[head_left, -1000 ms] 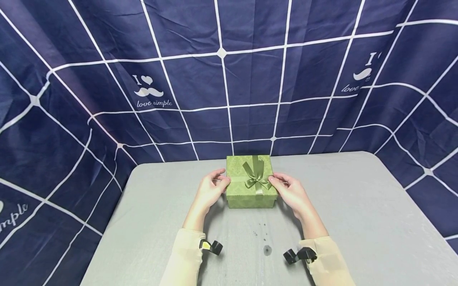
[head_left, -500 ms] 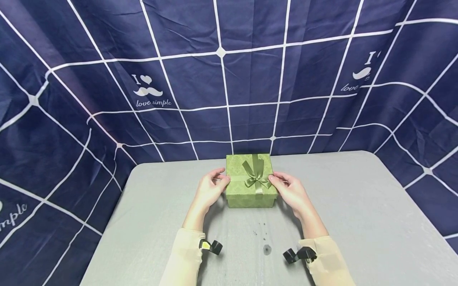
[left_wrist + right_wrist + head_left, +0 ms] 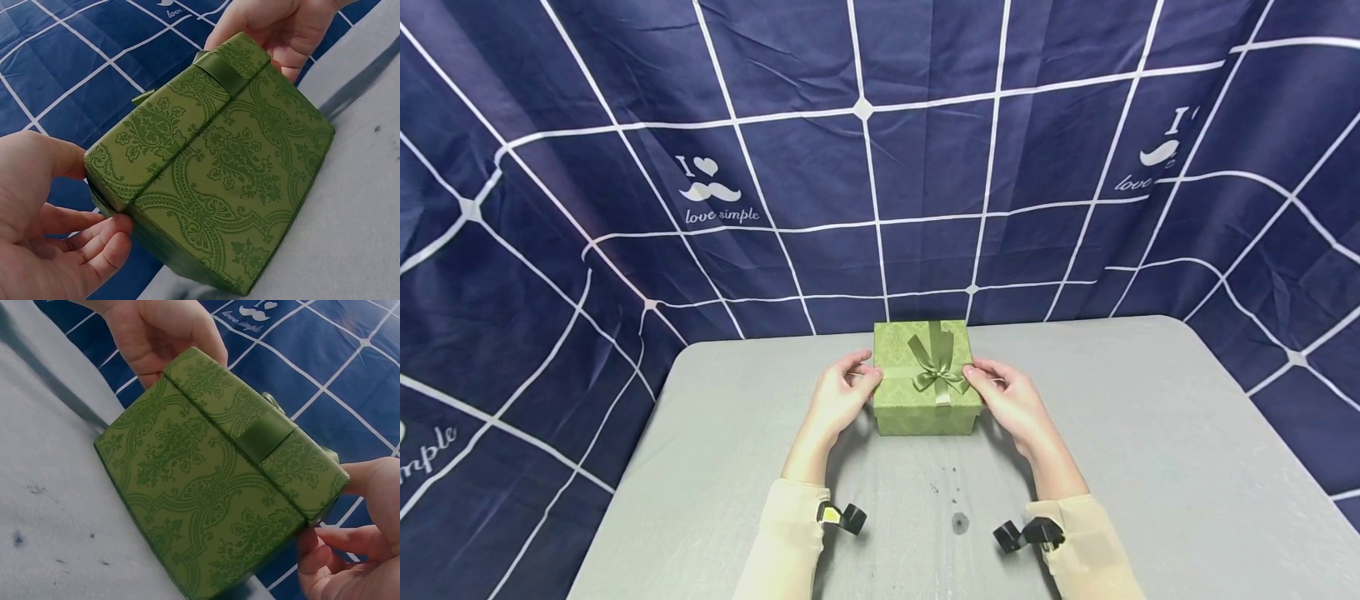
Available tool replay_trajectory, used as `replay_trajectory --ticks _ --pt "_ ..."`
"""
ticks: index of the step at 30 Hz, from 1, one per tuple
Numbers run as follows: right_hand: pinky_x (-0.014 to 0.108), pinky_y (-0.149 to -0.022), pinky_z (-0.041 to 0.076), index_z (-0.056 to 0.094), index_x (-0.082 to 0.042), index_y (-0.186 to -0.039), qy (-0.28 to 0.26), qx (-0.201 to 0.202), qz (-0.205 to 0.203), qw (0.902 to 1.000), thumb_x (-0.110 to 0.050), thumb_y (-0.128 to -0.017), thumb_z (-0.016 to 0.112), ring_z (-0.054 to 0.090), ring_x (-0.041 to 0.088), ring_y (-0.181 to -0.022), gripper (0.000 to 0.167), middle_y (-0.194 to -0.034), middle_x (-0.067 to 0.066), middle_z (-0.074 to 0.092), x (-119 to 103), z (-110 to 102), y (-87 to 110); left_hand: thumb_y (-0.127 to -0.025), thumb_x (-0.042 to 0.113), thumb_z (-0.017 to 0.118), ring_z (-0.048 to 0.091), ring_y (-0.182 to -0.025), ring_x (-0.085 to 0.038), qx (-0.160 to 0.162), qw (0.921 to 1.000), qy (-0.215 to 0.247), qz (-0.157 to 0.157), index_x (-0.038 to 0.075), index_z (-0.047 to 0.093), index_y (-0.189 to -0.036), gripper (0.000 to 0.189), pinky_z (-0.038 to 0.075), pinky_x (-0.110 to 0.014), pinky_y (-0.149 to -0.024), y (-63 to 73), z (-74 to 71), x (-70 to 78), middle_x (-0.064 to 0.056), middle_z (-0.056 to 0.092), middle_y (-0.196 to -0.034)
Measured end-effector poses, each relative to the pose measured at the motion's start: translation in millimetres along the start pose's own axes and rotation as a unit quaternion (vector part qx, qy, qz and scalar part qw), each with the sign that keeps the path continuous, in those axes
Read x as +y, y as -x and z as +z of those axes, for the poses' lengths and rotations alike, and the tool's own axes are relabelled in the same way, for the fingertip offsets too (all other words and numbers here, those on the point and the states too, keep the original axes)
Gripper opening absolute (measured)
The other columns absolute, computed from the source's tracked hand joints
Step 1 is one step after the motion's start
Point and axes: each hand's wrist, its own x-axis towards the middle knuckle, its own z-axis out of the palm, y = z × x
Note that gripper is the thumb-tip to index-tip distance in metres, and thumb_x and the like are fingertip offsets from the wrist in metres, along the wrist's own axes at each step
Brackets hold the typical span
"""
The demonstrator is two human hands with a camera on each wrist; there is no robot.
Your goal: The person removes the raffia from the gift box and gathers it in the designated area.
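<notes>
A green gift box (image 3: 925,423) with a damask pattern stands near the back edge of the table. On it sits its lid (image 3: 895,343), which carries a satin ribbon bow (image 3: 937,379) right of centre. My left hand (image 3: 841,398) pinches the lid's left side, thumb at the top edge and fingertips under the rim, as the left wrist view shows. On the opposite side my right hand (image 3: 1009,402) pinches the lid the same way. In both wrist views the lid still overlaps the patterned box wall (image 3: 237,181). What is inside the box is hidden.
The grey table (image 3: 737,433) bears small dark spots and one larger stain (image 3: 960,523) in front of the box. A navy curtain (image 3: 805,183) with white grid lines hangs close behind and on both sides. Wrist cameras (image 3: 852,518) sit on the sleeves.
The lid's far edge appears very slightly higher in the head view, while the box's bottom edge has barely shifted. Both hands keep their hold at its sides.
</notes>
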Motion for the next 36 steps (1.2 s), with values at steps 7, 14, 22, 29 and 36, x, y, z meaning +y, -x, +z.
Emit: replay_trajectory --ticks 7,14,22,29,36 --pt "0.019 -0.084 0.055 0.059 0.004 -0.153 -0.003 0.006 -0.007 1.0 -0.033 -0.109 0.07 0.062 0.009 -0.104 0.058 -0.132 0.015 0.07 -4.0 -1.0 1.0 -0.099 0.017 0.076 0.068 -0.079 -0.01 0.002 1.0 0.001 0.004 -0.006 0.064 -0.145 0.053 0.056 -0.026 -0.078 0.1 -0.8 2.8 -0.014 0.076 -0.108" --pt "0.02 -0.083 0.055 0.058 0.001 -0.154 -0.008 0.011 -0.02 0.9997 -0.034 -0.11 0.069 0.062 0.008 -0.103 0.058 -0.126 0.008 0.071 -9.4 -3.3 4.2 -0.1 0.012 0.075 0.067 -0.083 -0.009 0.009 0.9993 0.032 0.02 -0.009 0.064 -0.143 0.05 0.056 -0.021 -0.075 2.8 -1.0 8.2 -0.015 0.076 -0.108" --pt "0.021 -0.084 0.055 0.057 0.0 -0.155 -0.056 0.016 -0.037 0.9976 -0.027 -0.112 0.067 0.062 0.003 -0.101 0.053 -0.119 -0.006 0.07 -21.8 -7.3 10.7 -0.101 0.006 0.073 0.067 -0.088 -0.008 0.013 0.9939 0.101 0.043 -0.012 0.064 -0.143 0.046 0.06 -0.02 -0.078 8.2 -0.8 21.2 -0.019 0.071 -0.113" --pt "0.018 -0.086 0.054 0.057 0.001 -0.156 -0.08 0.02 -0.094 0.9922 -0.014 -0.111 0.066 0.061 0.003 -0.101 0.048 -0.121 -0.007 0.062 -25.3 -8.0 13.4 -0.099 -0.001 0.074 0.067 -0.09 -0.008 0.014 0.9875 0.14 0.071 -0.013 0.067 -0.138 0.042 0.056 -0.018 -0.082 9.7 -2.0 24.2 -0.012 0.069 -0.112" --pt "0.016 -0.095 0.053 0.055 0.005 -0.155 -0.094 0.021 -0.155 0.9832 -0.003 -0.107 0.068 0.064 0.007 -0.106 0.051 -0.122 -0.009 0.066 -25.0 -8.0 14.1 -0.098 -0.007 0.072 0.068 -0.093 -0.009 0.016 0.9835 0.154 0.094 -0.016 0.065 -0.136 0.04 0.057 -0.019 -0.085 9.2 -2.3 22.9 -0.007 0.07 -0.114"
